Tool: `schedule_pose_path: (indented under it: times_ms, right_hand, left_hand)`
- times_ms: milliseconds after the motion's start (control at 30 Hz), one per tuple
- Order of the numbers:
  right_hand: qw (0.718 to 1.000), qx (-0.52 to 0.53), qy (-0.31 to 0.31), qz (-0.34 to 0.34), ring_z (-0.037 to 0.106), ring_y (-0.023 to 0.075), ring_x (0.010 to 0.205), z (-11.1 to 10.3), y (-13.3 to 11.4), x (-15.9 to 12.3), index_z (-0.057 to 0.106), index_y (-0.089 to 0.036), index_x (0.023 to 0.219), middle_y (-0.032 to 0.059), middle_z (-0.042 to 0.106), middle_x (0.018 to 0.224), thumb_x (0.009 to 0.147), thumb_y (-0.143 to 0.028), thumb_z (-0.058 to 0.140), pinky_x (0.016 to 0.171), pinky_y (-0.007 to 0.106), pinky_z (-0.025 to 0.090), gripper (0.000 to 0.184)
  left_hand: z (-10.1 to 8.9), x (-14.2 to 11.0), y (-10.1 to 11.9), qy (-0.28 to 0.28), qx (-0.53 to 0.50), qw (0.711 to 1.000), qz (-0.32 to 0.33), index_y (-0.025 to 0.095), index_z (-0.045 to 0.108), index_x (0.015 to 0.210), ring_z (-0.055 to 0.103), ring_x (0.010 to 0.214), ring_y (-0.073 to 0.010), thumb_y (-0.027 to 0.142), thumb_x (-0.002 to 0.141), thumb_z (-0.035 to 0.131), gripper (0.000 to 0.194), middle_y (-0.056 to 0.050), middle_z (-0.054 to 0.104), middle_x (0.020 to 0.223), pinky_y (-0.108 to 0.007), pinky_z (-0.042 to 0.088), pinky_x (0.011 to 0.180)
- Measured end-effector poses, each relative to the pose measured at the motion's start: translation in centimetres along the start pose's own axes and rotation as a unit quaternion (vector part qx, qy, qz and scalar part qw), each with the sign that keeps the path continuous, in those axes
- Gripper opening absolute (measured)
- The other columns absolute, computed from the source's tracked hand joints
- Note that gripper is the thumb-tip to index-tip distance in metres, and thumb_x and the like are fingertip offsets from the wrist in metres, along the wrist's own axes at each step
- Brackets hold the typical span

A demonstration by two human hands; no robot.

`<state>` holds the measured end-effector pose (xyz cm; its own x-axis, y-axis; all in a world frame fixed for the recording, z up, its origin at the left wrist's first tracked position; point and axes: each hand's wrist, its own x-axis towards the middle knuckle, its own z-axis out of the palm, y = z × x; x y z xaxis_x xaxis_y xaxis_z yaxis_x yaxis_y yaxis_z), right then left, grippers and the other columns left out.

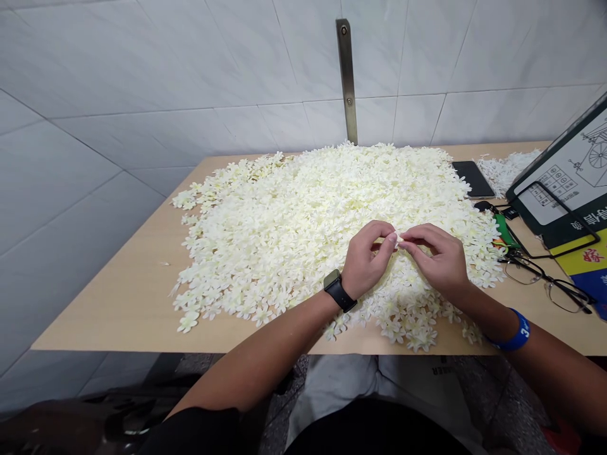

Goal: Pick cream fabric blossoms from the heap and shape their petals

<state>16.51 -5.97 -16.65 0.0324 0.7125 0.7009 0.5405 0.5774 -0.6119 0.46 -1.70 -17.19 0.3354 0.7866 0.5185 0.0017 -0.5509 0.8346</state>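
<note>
A broad heap of white artificial flowers point(284, 240) with pale yellow centres covers much of the table. Over its front right part, both hands meet at the fingertips. My left hand point(370, 256), with a black watch on the wrist, pinches a small white flower point(397, 239). From the other side, my right hand point(439, 256) closes thumb and forefinger on the same piece. Fingers hide most of that flower. A blue wristband point(515, 332) circles my right wrist.
On the right lie a dark phone point(473, 179), a pile of small white bits point(507, 169), eyeglasses point(545, 281) and a printed box point(569, 170) leaning inward. A metal bracket point(348, 82) runs up the tiled wall behind the wooden table point(118, 309).
</note>
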Motion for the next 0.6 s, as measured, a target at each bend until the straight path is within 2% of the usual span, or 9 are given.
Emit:
schedule_pose_path:
  times_ms: [200, 333, 467, 600]
  right_hand:
    - [0.997, 0.059, 0.003, 0.053, 0.069, 0.0168, 0.079, -0.02, 0.02, -0.01, 0.076, -0.023, 0.086, 0.0021, 0.075, 0.084, 0.088, -0.014, 0.075, 0.071, 0.03, 0.056, 0.009]
    - [0.985, 0.114, 0.009, 0.13, 0.069, 0.017, 0.079, -0.19, 0.28, 0.03, 0.078, -0.024, 0.085, 0.0017, 0.075, 0.084, 0.087, -0.019, 0.076, 0.069, 0.029, 0.055, 0.006]
    - [0.969, 0.15, 0.013, 0.196, 0.071, 0.0175, 0.08, -0.34, 0.39, 0.18, 0.079, -0.023, 0.086, 0.0022, 0.076, 0.086, 0.086, -0.023, 0.076, 0.072, 0.029, 0.06, 0.003]
    - [0.962, 0.162, 0.027, 0.217, 0.073, 0.0169, 0.075, -0.2, 0.15, 0.23, 0.077, -0.023, 0.09, 0.0014, 0.076, 0.084, 0.084, -0.025, 0.077, 0.07, 0.028, 0.063, 0.006]
  left_hand:
    - [0.13, 0.05, -0.24, -0.013, -0.025, 1.0, -0.004, 0.017, 0.06, 0.085, 0.058, 0.081, -0.0125, 0.033, 0.103, 0.051, 0.026, -0.005, 0.059, 0.091, -0.021, 0.061, 0.062]
    - [0.2, 0.14, -0.4, -0.024, -0.11, 0.993, -0.04, 0.016, 0.064, 0.087, 0.063, 0.086, -0.0135, 0.038, 0.099, 0.06, 0.025, -0.007, 0.06, 0.099, -0.027, 0.067, 0.071]
    - [0.15, 0.25, -0.44, -0.031, -0.155, 0.986, -0.06, 0.015, 0.068, 0.089, 0.067, 0.092, -0.0144, 0.038, 0.094, 0.068, 0.023, -0.008, 0.062, 0.108, -0.029, 0.068, 0.076]
    - [0.13, 0.26, -0.55, -0.032, -0.153, 0.986, -0.062, 0.015, 0.069, 0.091, 0.066, 0.096, -0.016, 0.038, 0.094, 0.068, 0.023, -0.01, 0.062, 0.112, -0.028, 0.068, 0.076]
